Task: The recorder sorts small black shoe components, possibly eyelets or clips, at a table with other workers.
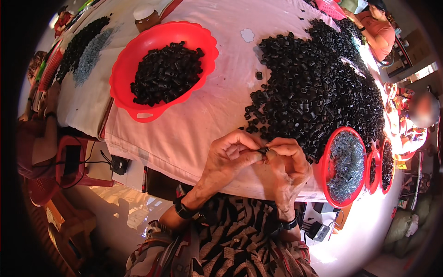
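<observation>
My left hand (225,161) and my right hand (290,166) meet above the table edge nearest me. Both are closed in a pinch on a small black piece (263,151), mostly hidden by the fingertips. Just beyond them and to the right spreads a big heap of short black tube-like pieces (314,87). Close to my right hand stands a red bowl (326,177) filled with small clear bluish bits (346,164). Farther off to the left, a wide red basin (121,78) with a scalloped rim holds a mound of similar black pieces (167,74).
Pink cloth (157,143) covers the table. Two smaller red bowls stand at the right edge, one a red bowl (387,144) with dark pieces. A brown jar (146,19) with a white lid is behind the basin. People sit at both sides; a red chair (74,161) is at left.
</observation>
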A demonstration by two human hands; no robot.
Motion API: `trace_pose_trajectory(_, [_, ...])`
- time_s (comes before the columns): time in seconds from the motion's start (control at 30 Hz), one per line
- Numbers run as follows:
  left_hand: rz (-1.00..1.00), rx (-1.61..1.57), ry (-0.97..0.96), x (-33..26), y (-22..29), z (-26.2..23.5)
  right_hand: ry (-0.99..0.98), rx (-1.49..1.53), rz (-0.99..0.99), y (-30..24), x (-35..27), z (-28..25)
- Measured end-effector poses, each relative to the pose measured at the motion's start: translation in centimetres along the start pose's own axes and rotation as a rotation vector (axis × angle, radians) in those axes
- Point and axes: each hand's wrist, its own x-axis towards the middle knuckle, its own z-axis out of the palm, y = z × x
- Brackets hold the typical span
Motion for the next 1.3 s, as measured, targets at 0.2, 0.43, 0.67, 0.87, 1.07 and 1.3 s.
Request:
trace_pose_trajectory(0.2, [0.025,0.028,0.033,-0.1,0.3,0.1,-0.114,-0.251,-0.170,-0.3,0.6,-1.2])
trace_pose_trajectory(0.43, [0.089,0.017,0.238,-0.2,1.2,-0.6,0.087,-0.283,-0.013,-0.4,1.4,-3.1])
trace_pose_trajectory(0.67, [0.121,-0.020,0.254,-0.3,0.8,-1.0,-0.046,-0.640,-0.208,0.4,1.8,-0.8])
trace_pose_trajectory(0.87, [0.236,-0.125,0.380,-0.3,0.9,-1.0,-0.190,-0.670,-0.377,0.6,2.6,0.9])
trace_pose_trajectory(1.07, [0.217,-0.150,0.364,-0.4,0.7,-1.0,-0.261,-0.841,-0.391,1.2,2.7,2.3])
trace_pose_trajectory(1.3, [0.189,-0.118,0.352,-0.2,0.8,-0.8,-0.196,-0.774,-0.457,1.0,2.4,2.1])
